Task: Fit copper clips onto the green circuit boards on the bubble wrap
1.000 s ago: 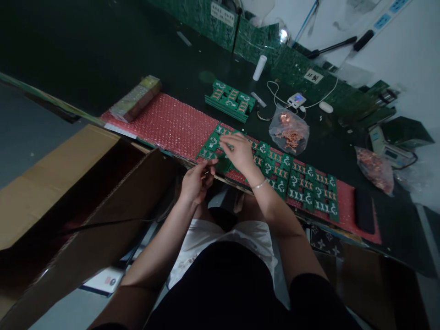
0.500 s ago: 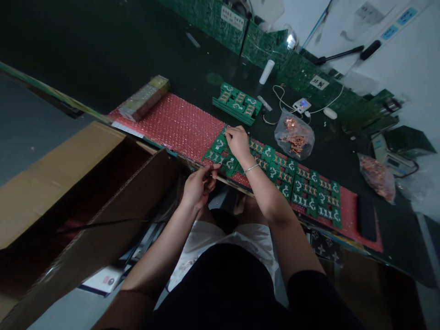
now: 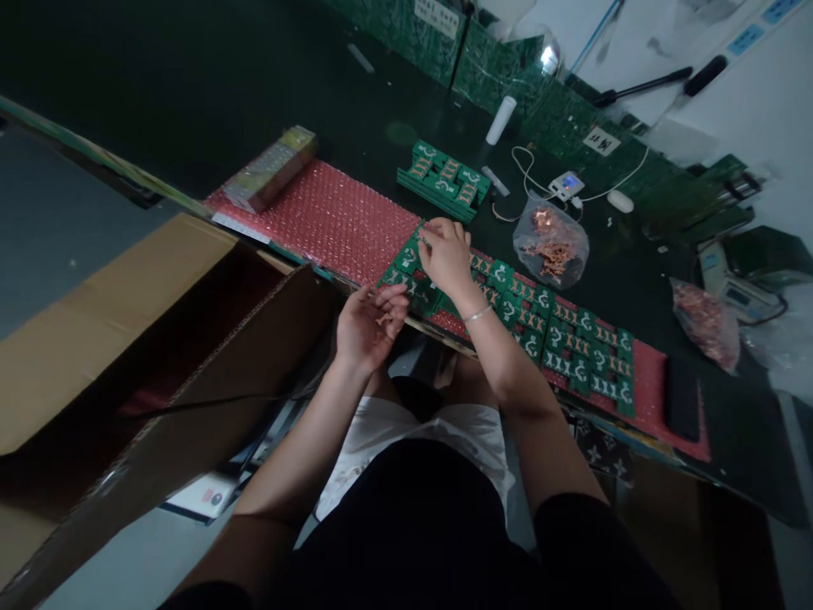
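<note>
My left hand [image 3: 372, 329] is cupped, palm up, just in front of the bench edge, with what look like small copper pieces in its curled fingers. Over the leftmost green circuit board [image 3: 412, 275] is my right hand [image 3: 446, 261], its thumb and fingers bent together near the board's far edge. Anything between those fingertips is too small to make out. More circuit boards [image 3: 575, 347] lie in a row to the right on red bubble wrap [image 3: 356, 222], many of them carrying copper-coloured parts. My right forearm hides part of the row.
Behind the row stand a stack of boards [image 3: 441, 182] and a clear bag of copper pieces [image 3: 550, 246]. A second bag [image 3: 705, 322] and a black phone-like slab [image 3: 682, 396] lie right. A wrapped block [image 3: 272, 169] sits left, above an open cardboard box [image 3: 114, 296].
My left hand has turned palm up and its fingers have loosened. My right hand stays over the same board, with its fingers slightly shifted. The view has tilted a little.
</note>
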Motion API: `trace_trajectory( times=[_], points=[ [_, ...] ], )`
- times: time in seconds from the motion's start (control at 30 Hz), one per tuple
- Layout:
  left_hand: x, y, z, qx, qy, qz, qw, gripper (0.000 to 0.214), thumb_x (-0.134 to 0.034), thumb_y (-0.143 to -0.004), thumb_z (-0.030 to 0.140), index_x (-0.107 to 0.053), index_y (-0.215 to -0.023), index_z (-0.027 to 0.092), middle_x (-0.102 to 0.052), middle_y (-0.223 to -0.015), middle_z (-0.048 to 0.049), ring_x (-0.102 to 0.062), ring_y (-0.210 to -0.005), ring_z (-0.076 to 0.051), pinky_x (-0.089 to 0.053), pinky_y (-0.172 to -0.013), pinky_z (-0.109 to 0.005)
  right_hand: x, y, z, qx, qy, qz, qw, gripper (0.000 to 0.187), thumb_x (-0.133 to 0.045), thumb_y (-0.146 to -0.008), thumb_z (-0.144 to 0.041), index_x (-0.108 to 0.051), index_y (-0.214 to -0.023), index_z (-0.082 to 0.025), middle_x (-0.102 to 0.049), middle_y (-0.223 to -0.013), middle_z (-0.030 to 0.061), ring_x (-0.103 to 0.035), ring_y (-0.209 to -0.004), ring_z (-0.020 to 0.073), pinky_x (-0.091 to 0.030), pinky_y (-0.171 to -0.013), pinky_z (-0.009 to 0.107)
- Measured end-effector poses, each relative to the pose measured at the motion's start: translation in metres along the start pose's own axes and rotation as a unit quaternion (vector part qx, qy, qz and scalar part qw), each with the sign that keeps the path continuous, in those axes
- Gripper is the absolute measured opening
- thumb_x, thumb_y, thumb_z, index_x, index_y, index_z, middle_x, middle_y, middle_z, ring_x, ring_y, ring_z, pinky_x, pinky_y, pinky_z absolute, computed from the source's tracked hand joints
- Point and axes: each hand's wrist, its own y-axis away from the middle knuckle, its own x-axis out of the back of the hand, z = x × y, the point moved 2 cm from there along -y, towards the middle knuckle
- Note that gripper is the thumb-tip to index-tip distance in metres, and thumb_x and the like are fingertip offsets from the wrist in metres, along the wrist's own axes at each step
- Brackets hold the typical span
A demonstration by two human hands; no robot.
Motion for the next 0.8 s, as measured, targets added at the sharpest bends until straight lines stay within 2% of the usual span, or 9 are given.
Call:
trace_trajectory(
  times=[0.03, 0.1, 0.17, 0.27, 0.37, 0.47, 0.6, 0.73, 0.8],
  points=[
    [0.0, 0.0, 0.002, 0.004, 0.022, 0.0, 1.0, 0.047, -0.041, -0.092, 0.04, -0.074, -0.09, 0.005, -0.07, -0.08, -0.0133, -0.065, -0.066, -0.014, -0.051, -0.051, -0.019, 0.011, 0.012, -0.008, 0.008, -0.032, 0.014, 0.999, 0.026, -0.05, -0.098, -0.025, -0.07, -0.113, -0.021, -0.06, -0.121, 0.0113, -0.05, -0.116, 0.0291, -0.04, -0.099, 0.049],
    [0.0, 0.0, 0.004, 0.001, 0.045, -0.004, 0.999, 0.053, -0.036, -0.094, 0.044, -0.073, -0.094, 0.006, -0.073, -0.092, -0.017, -0.069, -0.083, -0.018, -0.057, -0.07, -0.024, 0.03, 0.041, -0.027, 0.042, -0.113, 0.017, 0.993, 0.025, -0.05, -0.099, -0.031, -0.07, -0.11, -0.023, -0.063, -0.109, 0.0078, -0.055, -0.109, 0.0235, -0.043, -0.1, 0.043],
    [-0.001, 0.0, 0.004, -0.004, 0.04, -0.011, 0.999, 0.054, -0.037, -0.095, 0.047, -0.073, -0.096, 0.007, -0.073, -0.096, -0.0177, -0.07, -0.09, -0.021, -0.058, -0.076, -0.029, 0.044, 0.071, -0.046, 0.088, -0.184, -0.015, 0.979, 0.019, -0.055, -0.097, -0.036, -0.072, -0.102, -0.026, -0.066, -0.101, 0.004, -0.058, -0.103, 0.0195, -0.047, -0.098, 0.039],
    [-0.006, 0.001, -0.001, -0.003, 0.014, -0.022, 1.0, 0.055, -0.04, -0.093, 0.053, -0.073, -0.099, 0.01, -0.073, -0.102, -0.0175, -0.069, -0.1, -0.025, -0.058, -0.082, -0.033, 0.048, 0.104, -0.066, 0.109, -0.218, -0.059, 0.968, 0.017, -0.063, -0.093, -0.04, -0.072, -0.094, -0.026, -0.068, -0.096, 0.0024, -0.059, -0.1, 0.0186, -0.049, -0.096, 0.036],
    [-0.01, 0.001, -0.009, -0.007, -0.002, -0.032, 0.999, 0.057, -0.041, -0.093, 0.057, -0.073, -0.098, 0.01, -0.073, -0.102, -0.0169, -0.068, -0.102, -0.025, -0.056, -0.085, -0.033, 0.044, 0.118, -0.07, 0.104, -0.203, -0.07, 0.971, 0.017, -0.063, -0.094, -0.035, -0.073, -0.095, -0.022, -0.069, -0.097, 0.0054, -0.059, -0.101, 0.0207, -0.05, -0.094, 0.037],
    [-0.01, 0.004, -0.02, -0.001, -0.022, -0.049, 0.999, 0.051, -0.049, -0.09, 0.055, -0.073, -0.095, 0.011, -0.073, -0.097, -0.0147, -0.068, -0.098, -0.024, -0.056, -0.084, -0.033, 0.044, 0.12, -0.06, 0.085, -0.204, -0.043, 0.974, 0.017, -0.057, -0.097, -0.028, -0.073, -0.095, -0.021, -0.069, -0.097, 0.0066, -0.06, -0.101, 0.0211, -0.05, -0.094, 0.038],
    [-0.002, 0.012, -0.034, -0.01, -0.108, -0.068, 0.992, 0.025, -0.075, -0.077, 0.036, -0.074, -0.083, 0.013, -0.07, -0.081, -0.0071, -0.065, -0.076, -0.016, -0.053, -0.07, -0.024, 0.049, 0.122, -0.036, 0.013, -0.226, 0.046, 0.973, 0.014, -0.061, -0.094, -0.029, -0.073, -0.092, -0.022, -0.067, -0.09, 0.0045, -0.062, -0.091, 0.0187, -0.053, -0.085, 0.035],
    [0.004, 0.018, -0.043, -0.031, -0.213, -0.095, 0.972, 0.028, -0.082, -0.072, 0.037, -0.076, -0.08, 0.012, -0.065, -0.068, -0.0048, -0.055, -0.059, -0.01, -0.042, -0.054, -0.02, 0.051, 0.128, -0.021, -0.026, -0.221, 0.09, 0.971, 0.011, -0.067, -0.091, -0.032, -0.074, -0.093, -0.023, -0.066, -0.092, 0.0048, -0.062, -0.09, 0.0191, -0.054, -0.084, 0.036],
    [0.004, 0.017, -0.045, -0.045, -0.233, -0.086, 0.968, 0.029, -0.083, -0.071, 0.04, -0.076, -0.077, 0.012, -0.064, -0.065, -0.0041, -0.052, -0.057, -0.01, -0.038, -0.051, -0.02, 0.052, 0.131, -0.02, -0.016, -0.234, 0.097, 0.967, 0.011, -0.066, -0.092, -0.028, -0.073, -0.098, -0.022, -0.067, -0.097, 0.006, -0.063, -0.093, 0.0191, -0.055, -0.085, 0.037]
  ],
)
